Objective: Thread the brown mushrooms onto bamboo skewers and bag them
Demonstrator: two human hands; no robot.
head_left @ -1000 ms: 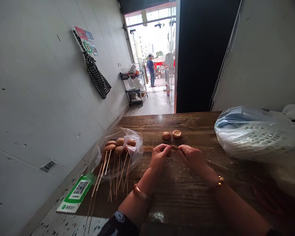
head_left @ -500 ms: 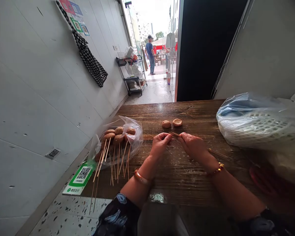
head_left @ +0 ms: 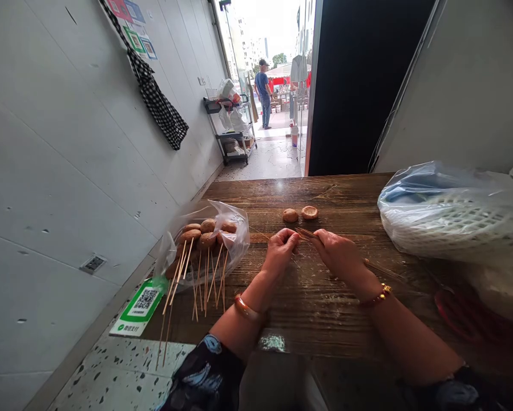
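Observation:
My right hand (head_left: 339, 257) is closed around a bundle of thin bamboo skewers (head_left: 306, 234), whose ends point left towards my other hand. My left hand (head_left: 279, 251) is pinched at those ends, fingertips pressed together; how many skewers it grips is hidden. Just beyond my hands, two brown mushroom caps (head_left: 299, 214) lie on the wooden table, one with its pale hollow side up. At the left, a clear plastic bag (head_left: 240, 220) holds several skewered mushrooms (head_left: 207, 241), their sticks (head_left: 214, 279) poking out towards me.
A green QR code card (head_left: 140, 308) lies at the table's left corner. Loose skewers (head_left: 384, 268) rest right of my right hand, near red-handled scissors (head_left: 457, 311). A large plastic bag (head_left: 444, 217) fills the right side. Beyond the doorway stands a person (head_left: 262, 94).
The view has shifted very slightly. Both hands stay at the skewer bundle, with little visible movement; the mushroom caps and bags remain in place.

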